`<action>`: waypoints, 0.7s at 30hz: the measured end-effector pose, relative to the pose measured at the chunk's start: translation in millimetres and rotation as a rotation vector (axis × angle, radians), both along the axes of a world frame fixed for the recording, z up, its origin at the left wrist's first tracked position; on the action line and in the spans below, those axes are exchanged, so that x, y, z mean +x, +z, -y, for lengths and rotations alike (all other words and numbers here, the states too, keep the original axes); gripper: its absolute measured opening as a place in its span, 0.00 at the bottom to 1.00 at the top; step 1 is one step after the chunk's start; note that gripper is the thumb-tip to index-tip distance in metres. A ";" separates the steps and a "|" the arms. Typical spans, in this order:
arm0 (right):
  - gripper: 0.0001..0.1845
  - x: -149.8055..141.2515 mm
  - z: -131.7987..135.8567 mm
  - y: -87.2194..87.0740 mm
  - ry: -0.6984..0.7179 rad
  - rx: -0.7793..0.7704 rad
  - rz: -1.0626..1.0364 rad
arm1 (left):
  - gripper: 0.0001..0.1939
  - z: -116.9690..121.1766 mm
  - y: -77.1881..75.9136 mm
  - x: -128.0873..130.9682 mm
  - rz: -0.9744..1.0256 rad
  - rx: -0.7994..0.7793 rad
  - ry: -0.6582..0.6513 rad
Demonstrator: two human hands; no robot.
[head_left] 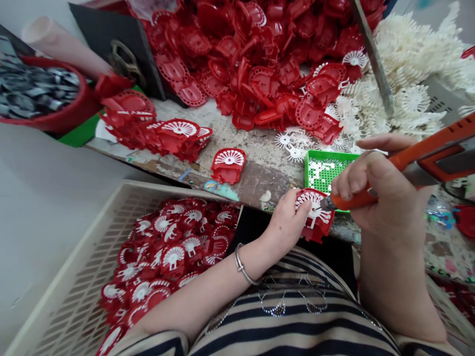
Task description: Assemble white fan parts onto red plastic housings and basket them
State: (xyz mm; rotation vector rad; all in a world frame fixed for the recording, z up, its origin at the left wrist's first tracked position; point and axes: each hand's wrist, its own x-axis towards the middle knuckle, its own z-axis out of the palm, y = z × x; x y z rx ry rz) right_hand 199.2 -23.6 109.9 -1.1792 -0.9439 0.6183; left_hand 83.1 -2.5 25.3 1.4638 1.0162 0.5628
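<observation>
My left hand (287, 222) grips a red plastic part (319, 231) by its left side, in front of my body at the table's edge. A white fan-shaped piece (313, 201) lies on its face. My right hand (386, 188) is wrapped round an orange electric screwdriver (358, 198), tilted down to the left. Its tip meets the white piece near the middle; the exact contact is too small to make out. Just behind, a green tray (330, 170) holds many tiny pale pieces, partly hidden by my right hand.
One red part with a white fan (228, 164) lies alone on the worktable (260, 180). Behind are heaps of red parts (267, 79) and white fans (411, 99), with a metal bar (373, 59) slanting between. A plastic crate (70, 277) of joined parts stands lower left, beside a red tub (74, 111).
</observation>
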 end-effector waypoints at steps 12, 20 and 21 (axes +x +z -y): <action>0.07 -6.1 2.4 0.7 0.003 0.026 0.031 | 0.11 -0.4 0.4 -0.8 0.000 0.018 0.002; 0.06 -6.8 3.1 -1.0 0.007 0.051 0.037 | 0.10 0.2 3.0 -0.7 -0.011 0.029 -0.005; 0.06 -6.9 3.0 -1.4 0.018 0.059 0.028 | 0.10 -0.1 3.5 -0.7 -0.013 0.031 -0.006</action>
